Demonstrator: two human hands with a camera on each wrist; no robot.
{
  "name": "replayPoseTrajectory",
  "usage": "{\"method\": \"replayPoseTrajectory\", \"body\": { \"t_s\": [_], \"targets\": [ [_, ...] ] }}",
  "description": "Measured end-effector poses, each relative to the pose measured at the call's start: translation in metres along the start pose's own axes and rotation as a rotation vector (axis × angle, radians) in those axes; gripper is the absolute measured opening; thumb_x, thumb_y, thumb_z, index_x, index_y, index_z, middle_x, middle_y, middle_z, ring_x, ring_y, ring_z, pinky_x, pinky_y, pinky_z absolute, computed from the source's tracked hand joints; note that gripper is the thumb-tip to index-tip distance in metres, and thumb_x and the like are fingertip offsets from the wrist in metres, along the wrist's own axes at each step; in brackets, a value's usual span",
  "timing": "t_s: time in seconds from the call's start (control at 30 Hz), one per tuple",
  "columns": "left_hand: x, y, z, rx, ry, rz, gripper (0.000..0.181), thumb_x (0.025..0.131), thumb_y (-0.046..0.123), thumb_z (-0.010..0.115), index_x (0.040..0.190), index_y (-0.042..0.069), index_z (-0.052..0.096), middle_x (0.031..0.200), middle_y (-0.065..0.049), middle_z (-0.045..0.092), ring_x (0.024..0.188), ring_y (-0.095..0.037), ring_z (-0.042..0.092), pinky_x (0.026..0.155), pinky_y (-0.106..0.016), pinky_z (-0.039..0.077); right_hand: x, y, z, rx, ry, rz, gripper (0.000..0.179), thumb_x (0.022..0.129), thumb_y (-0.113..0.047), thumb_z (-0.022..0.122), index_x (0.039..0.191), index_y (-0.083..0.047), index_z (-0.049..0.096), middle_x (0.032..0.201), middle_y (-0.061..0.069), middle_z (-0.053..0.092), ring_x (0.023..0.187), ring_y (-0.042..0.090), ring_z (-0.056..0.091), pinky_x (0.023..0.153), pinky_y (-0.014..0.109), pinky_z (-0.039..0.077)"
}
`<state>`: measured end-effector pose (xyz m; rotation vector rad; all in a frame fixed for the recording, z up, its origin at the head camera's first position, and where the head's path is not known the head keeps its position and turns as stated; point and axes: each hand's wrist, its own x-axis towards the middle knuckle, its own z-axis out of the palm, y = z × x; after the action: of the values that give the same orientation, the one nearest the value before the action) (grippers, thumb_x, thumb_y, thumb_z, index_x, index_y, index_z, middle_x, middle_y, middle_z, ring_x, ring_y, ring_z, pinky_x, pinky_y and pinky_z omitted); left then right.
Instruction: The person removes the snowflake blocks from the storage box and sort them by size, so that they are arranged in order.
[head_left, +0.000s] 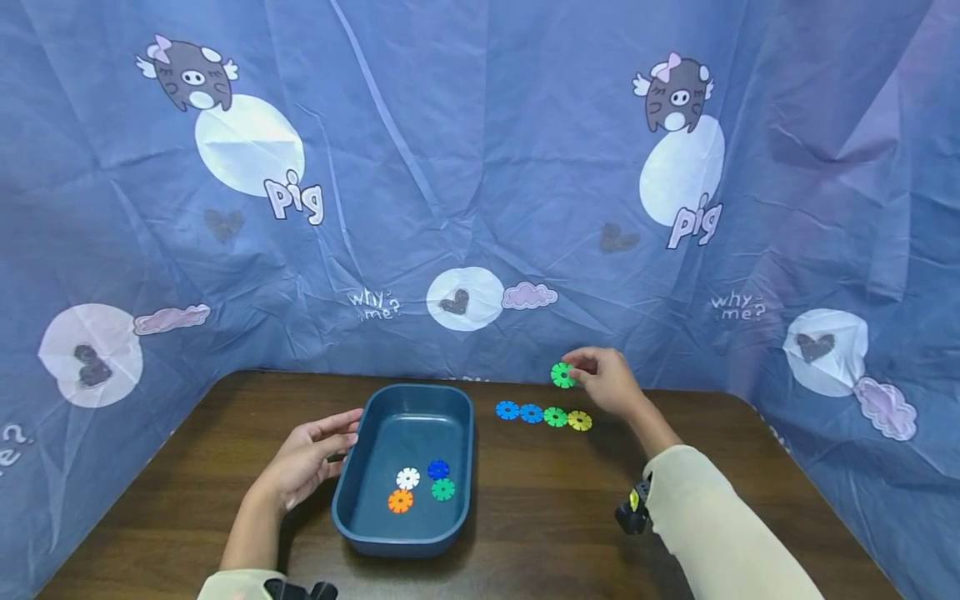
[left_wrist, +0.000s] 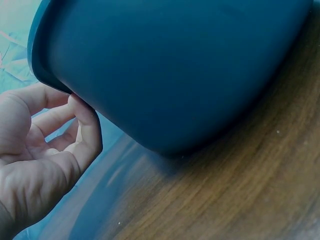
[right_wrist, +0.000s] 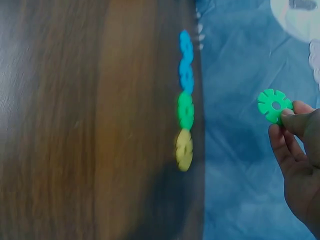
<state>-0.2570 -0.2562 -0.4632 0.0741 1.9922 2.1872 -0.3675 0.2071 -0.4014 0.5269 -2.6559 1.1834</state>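
My right hand [head_left: 611, 383] pinches a green notched plastic disc [right_wrist: 272, 105] between thumb and fingers, raised over the table's back edge. Just nearer than it lies a row of similar discs, end to end: two light blue [head_left: 507, 410], one green [head_left: 555, 417] and one yellow [head_left: 579, 420]. Beside the left wall of a dark blue rectangular tray [head_left: 467, 467], my left hand [head_left: 311, 454] has relaxed fingers touching the outside just below the rim [left_wrist: 37, 50]. Inside the tray lie a white disc [head_left: 408, 478], an orange one [head_left: 401, 501], a dark blue one [head_left: 438, 470] and a green one [head_left: 443, 489].
The tray stands left of the middle on a dark wooden table [head_left: 540, 517]. A blue patterned cloth [head_left: 480, 208] hangs behind the table and along both sides. A small black device [head_left: 633, 510] sits at the right sleeve's cuff.
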Motion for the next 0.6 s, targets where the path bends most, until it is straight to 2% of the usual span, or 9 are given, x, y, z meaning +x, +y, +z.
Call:
{"method": "replayPoseTrajectory", "body": {
  "t_s": [0.2, 0.33, 0.6],
  "targets": [
    [0.0, -0.001, 0.0, -0.003, 0.003, 0.001, 0.062, 0.1, 0.01, 0.065, 0.154, -0.005, 0.039, 0.132, -0.012, 0.058, 0.105, -0.013, 0.064, 0.087, -0.037, 0.058, -0.01, 0.024, -0.009, -0.05, 0.024, 0.045, 0.02, 0.096, -0.001, 0.068, 0.115, 0.0, 0.074, 0.108, 0.016, 0.074, 0.095, 0.028, 0.07, 0.074, 0.036, 0.056],
    [0.0, -0.001, 0.0, 0.003, 0.006, 0.001, 0.062, 0.1, 0.01, 0.065, 0.154, -0.005, 0.039, 0.132, -0.013, 0.058, 0.106, -0.013, 0.064, 0.087, -0.037, 0.058, -0.017, 0.041, -0.012, -0.087, 0.058, 0.038, 0.018, 0.094, 0.002, 0.069, 0.111, 0.002, 0.075, 0.103, 0.017, 0.075, 0.09, 0.027, 0.07, 0.073, 0.034, 0.055],
    [-0.001, 0.0, 0.0, 0.006, 0.006, -0.006, 0.061, 0.101, 0.011, 0.064, 0.154, -0.004, 0.039, 0.134, -0.014, 0.056, 0.107, -0.014, 0.064, 0.088, -0.038, 0.058, -0.033, 0.066, -0.008, -0.057, 0.079, 0.123, 0.018, 0.094, 0.003, 0.066, 0.11, 0.005, 0.074, 0.096, 0.017, 0.073, 0.082, 0.021, 0.067, 0.069, 0.028, 0.053]
  ]
}}
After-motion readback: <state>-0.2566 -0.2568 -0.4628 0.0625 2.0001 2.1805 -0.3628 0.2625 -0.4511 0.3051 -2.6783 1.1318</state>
